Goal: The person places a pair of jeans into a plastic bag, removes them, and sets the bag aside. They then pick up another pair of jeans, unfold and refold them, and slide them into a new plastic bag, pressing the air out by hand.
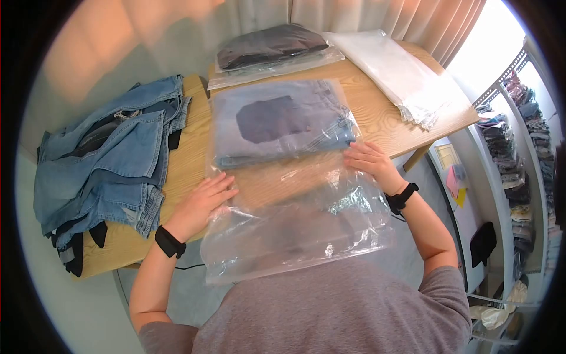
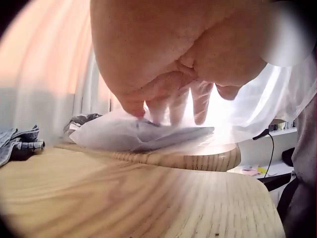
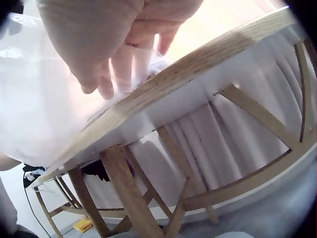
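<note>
Fingers straight, the left hand [image 1: 200,205] and right hand [image 1: 372,165] touch opposite edges of a clear plastic bag [image 1: 289,236] around folded blue denim [image 1: 318,121]. Its near end overhangs the pale wooden table [image 1: 386,127].

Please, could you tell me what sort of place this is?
Probably a clothing packing or stock room: a folded denim garment lies inside a clear plastic bag, more denim is piled at left, and shelves hold apparent clothing stacks.

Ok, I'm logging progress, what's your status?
Left fingers, right fingers touching clear bag. Folded denim inside. Bag's near end overhanging table.
</note>
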A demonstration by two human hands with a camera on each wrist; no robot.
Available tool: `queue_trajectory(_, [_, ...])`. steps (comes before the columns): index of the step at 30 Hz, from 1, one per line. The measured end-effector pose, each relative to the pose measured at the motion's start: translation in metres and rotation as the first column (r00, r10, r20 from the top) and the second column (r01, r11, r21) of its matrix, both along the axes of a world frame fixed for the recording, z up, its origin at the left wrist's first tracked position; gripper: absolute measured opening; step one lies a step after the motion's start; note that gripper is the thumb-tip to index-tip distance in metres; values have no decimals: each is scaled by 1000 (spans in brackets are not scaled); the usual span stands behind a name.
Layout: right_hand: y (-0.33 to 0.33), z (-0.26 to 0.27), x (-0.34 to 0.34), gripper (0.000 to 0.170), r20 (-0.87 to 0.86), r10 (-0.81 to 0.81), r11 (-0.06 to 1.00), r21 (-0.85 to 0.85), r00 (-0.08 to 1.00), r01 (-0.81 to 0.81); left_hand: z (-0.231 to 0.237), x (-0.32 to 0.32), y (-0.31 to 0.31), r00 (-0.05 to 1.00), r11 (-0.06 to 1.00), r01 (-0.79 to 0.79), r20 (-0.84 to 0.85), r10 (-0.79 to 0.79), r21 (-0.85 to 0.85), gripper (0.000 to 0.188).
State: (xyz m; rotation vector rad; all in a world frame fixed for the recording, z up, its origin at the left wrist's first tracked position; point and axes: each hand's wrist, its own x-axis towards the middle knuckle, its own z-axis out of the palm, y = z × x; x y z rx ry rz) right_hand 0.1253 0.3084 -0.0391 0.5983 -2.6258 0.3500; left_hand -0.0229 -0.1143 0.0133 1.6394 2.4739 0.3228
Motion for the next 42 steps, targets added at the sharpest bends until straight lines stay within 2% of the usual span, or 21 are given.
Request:
queue_trajectory(3, [16,-19,-4,30,183,-33,996,-71,983,47,-22,-18,-7,987,998,50,152,-57,46,46])
queue_trajectory(5, [25,-22,-4,29,402,69,936,-343,913,80,-23,-20,-8,976,989,97,182,-116,110,42])
queue_trajectory(7, [17,-3,4,38,400,47,918,-378,915,118,-8,-10,-5,884,995,-45,460,81,-89,36])
queue_trajectory(8, [13,5,9,41,535,63,791,-542,843,285,-13,-7,-8,884,995,-44,460,81,-89,36])
queue_trajectory(10, [3,18,16,40,638,123,541,-685,760,488,-26,-3,-16,276,860,-494,961,13,130,37])
queue_trajectory(11, [10,9,15,40,637,124,544,-685,761,484,-23,-2,-14,278,858,-496,960,13,132,37])
queue_trajectory(13, [31,-19,13,28,595,305,166,-802,744,574,-14,-1,-6,370,755,-631,924,94,176,38])
queue_trajectory(15, [13,10,10,20,581,291,191,-814,760,548,-15,-12,-9,236,738,-663,971,46,126,33])
queue_trajectory(16, [23,3,7,20,607,214,367,-776,765,513,-18,-19,-13,95,725,-685,995,-5,69,33])
queue_trajectory(17, [28,0,4,19,618,133,530,-705,775,471,-32,-31,-22,103,724,-686,995,-9,78,33])
queue_trajectory(19, [15,25,2,19,589,88,538,-707,803,460,-63,-57,-39,741,879,-444,624,250,175,43])
queue_trajectory(20, [10,33,2,19,566,44,541,-706,823,456,-42,-47,-26,746,878,-444,617,250,181,43])
queue_trajectory(22, [7,33,1,21,420,63,501,-798,905,335,13,-11,9,641,612,-607,767,1,507,50])
queue_trajectory(24, [9,36,-3,23,268,76,457,-866,961,205,11,-22,1,657,652,-562,753,-23,510,50])
queue_trajectory(27, [23,44,-5,34,316,378,425,-894,870,140,22,-29,-2,700,704,-476,711,-59,527,44])
queue_trajectory(29, [35,33,-12,31,408,361,402,-879,839,254,25,-35,3,729,716,-435,680,-75,545,41])
queue_trajectory(31, [11,46,-27,26,341,239,-94,-924,909,371,15,-55,18,238,438,-858,964,-123,268,40])
queue_trajectory(32, [18,40,-40,29,453,243,-91,-870,858,485,2,-72,19,86,473,-875,994,-63,106,45])
queue_trajectory(36, [31,17,-66,28,580,301,-131,-762,757,635,-29,-97,27,-99,539,-836,994,40,-105,50])
queue_trajectory(40, [21,18,-43,31,507,308,-160,-807,805,569,-17,-74,19,-59,535,-843,998,14,-57,50])
queue_trajectory(42, [1,24,-24,31,452,78,-231,-859,888,458,-13,-49,6,89,342,-937,996,23,76,45])
